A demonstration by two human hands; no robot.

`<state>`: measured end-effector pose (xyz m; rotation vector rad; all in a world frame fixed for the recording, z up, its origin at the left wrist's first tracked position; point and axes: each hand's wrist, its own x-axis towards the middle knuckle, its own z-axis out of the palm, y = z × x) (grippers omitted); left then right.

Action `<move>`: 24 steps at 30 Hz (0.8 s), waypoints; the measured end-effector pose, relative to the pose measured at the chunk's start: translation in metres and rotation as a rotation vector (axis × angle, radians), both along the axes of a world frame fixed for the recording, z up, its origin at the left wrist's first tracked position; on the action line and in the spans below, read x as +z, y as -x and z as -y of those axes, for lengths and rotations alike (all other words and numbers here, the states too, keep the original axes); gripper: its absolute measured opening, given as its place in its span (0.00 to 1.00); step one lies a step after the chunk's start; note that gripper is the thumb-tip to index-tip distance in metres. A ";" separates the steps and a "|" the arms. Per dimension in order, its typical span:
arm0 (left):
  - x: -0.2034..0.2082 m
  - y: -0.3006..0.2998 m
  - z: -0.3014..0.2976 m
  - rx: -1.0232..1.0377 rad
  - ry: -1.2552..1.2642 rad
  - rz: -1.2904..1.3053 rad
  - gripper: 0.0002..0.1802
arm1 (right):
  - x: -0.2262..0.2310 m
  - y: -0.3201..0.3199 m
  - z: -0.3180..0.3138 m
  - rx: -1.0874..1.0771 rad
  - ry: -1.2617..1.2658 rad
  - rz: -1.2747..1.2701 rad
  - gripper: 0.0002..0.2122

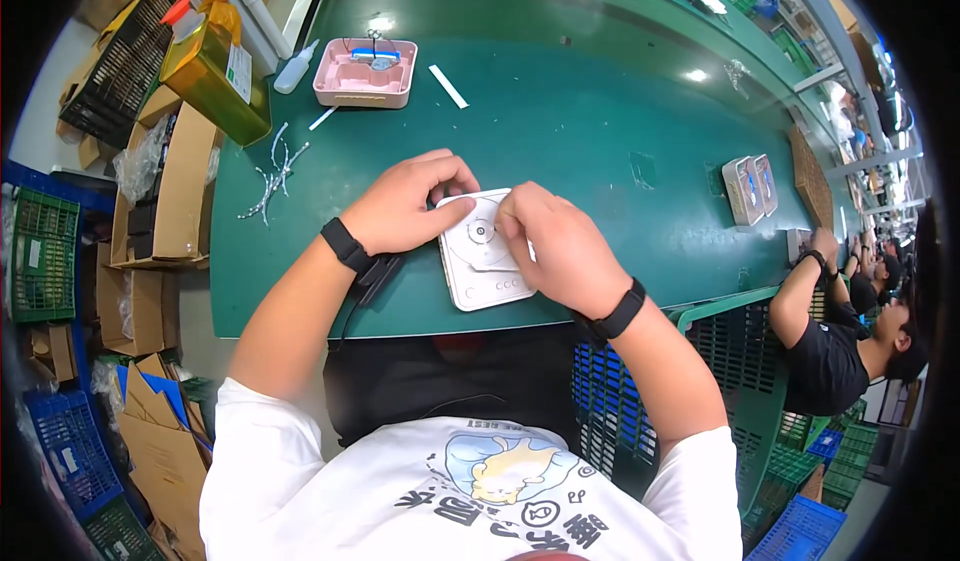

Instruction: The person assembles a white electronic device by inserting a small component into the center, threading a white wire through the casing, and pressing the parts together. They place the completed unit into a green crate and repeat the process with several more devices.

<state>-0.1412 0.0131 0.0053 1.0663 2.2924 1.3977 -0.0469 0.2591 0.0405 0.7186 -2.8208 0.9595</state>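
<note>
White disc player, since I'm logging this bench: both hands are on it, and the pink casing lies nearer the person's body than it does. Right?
Not quite: the head view shows the pink casing beyond the white disc player, not nearer. Left hand and right hand are on the player.

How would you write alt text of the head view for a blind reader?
A person's left grip and right grip touch a white device with a round hub on a green table. An open pink case and a white strip lie beyond.

Green table [560, 91] under pink case [362, 99], white strip [449, 87]
</note>
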 end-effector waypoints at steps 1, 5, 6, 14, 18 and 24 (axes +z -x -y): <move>0.002 0.001 -0.001 0.002 0.010 -0.002 0.09 | -0.006 0.002 0.003 -0.042 0.088 0.019 0.10; -0.001 0.002 0.003 0.005 0.004 0.013 0.09 | 0.015 -0.002 0.008 -0.130 0.274 0.215 0.08; -0.001 0.003 0.004 0.000 -0.005 0.018 0.09 | 0.020 -0.002 0.008 -0.158 0.322 0.300 0.08; 0.005 -0.001 0.000 0.031 0.032 0.009 0.11 | 0.005 -0.003 0.000 -0.242 0.402 0.333 0.07; 0.002 -0.004 -0.003 0.034 -0.111 -0.205 0.08 | 0.009 -0.004 -0.007 -0.217 0.410 0.381 0.07; 0.012 -0.028 -0.021 0.042 -0.126 -0.320 0.08 | -0.001 0.003 -0.015 -0.285 0.605 0.556 0.10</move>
